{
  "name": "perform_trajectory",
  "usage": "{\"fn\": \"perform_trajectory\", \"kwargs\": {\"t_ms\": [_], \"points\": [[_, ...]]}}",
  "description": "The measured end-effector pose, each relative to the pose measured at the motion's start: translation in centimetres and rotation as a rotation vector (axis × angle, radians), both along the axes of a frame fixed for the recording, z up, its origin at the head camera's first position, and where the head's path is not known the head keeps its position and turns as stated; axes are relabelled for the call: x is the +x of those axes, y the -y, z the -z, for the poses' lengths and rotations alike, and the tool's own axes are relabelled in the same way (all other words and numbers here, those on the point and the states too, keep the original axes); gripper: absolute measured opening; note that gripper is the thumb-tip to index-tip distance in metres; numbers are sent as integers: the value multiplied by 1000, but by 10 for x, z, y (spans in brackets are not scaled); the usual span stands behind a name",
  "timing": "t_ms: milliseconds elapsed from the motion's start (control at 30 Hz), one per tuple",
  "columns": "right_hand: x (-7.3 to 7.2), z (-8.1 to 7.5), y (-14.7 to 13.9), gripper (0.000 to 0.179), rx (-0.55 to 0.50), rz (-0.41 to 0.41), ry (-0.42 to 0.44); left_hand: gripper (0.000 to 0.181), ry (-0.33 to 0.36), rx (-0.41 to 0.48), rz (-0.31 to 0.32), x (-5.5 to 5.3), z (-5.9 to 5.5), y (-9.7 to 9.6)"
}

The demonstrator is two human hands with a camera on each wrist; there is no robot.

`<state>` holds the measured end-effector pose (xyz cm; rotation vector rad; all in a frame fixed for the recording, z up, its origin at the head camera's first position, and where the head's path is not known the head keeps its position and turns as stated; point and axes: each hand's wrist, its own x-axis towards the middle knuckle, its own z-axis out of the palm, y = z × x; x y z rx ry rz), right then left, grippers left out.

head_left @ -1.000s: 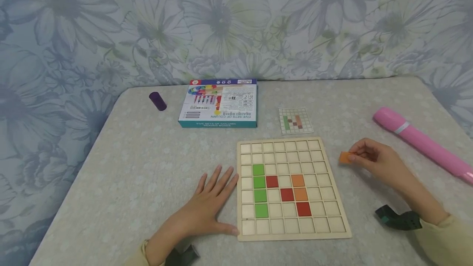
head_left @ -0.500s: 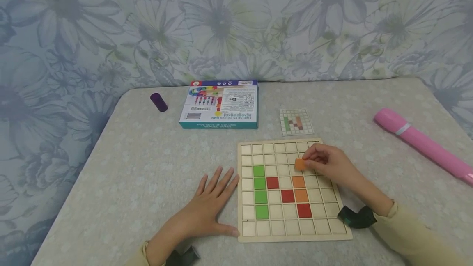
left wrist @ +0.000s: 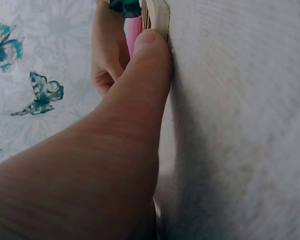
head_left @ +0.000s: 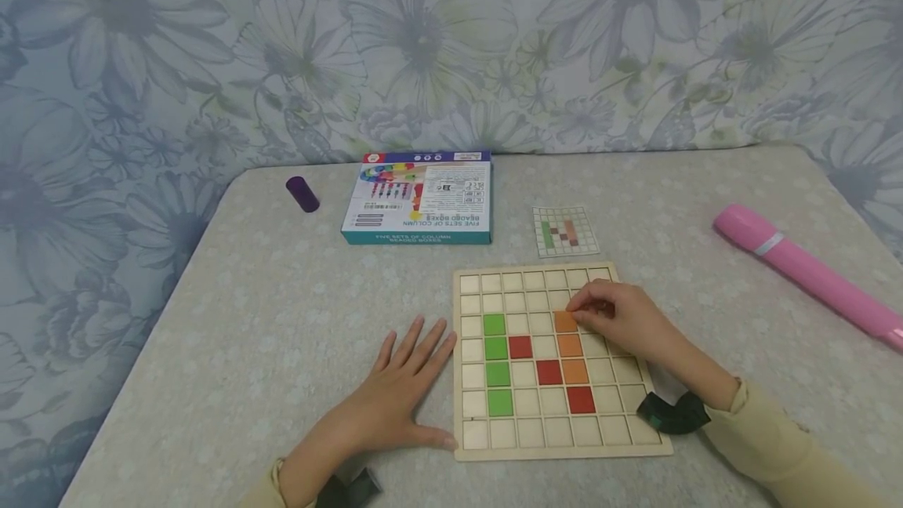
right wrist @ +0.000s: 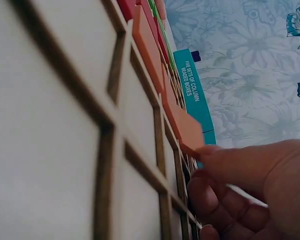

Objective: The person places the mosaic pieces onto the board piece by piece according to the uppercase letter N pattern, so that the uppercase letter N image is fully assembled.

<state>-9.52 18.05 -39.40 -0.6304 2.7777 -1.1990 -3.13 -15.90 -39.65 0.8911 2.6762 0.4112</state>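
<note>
My right hand (head_left: pixel 624 320) pinches an orange square tile (head_left: pixel 565 321) by its right edge, over the board cell directly above two other orange tiles (head_left: pixel 569 346). In the right wrist view this held tile (right wrist: pixel 190 131) sits tilted, with its edge at my thumb. The wooden grid board (head_left: pixel 557 453) also bears a column of green tiles (head_left: pixel 497 348) and three red tiles (head_left: pixel 548 372) on a diagonal. My left hand (head_left: pixel 402 390) lies flat with fingers spread, its fingertips and thumb at the board's left edge.
Behind the board lies a small pattern card (head_left: pixel 564 232) with a coloured grid. A bead-set box (head_left: pixel 419 198) and a purple cylinder (head_left: pixel 302 194) are at the back left. To the right is a pink roll (head_left: pixel 804 273) with a pale band.
My right hand has carried the orange tile left from beside the board, then lowered it onto the cell above the other orange tiles. The left hand has stayed still.
</note>
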Motion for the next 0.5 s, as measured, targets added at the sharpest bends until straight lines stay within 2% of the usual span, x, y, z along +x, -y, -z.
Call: {"fn": "perform_trajectory", "kwargs": {"t_ms": [167, 500], "points": [[-1, 3, -2, 16, -3, -48, -77, 117, 1, -3, 2, 0, 1, 0], [1, 7, -6, 14, -46, -9, 56, 117, 13, -12, -2, -1, 3, 1]]}}
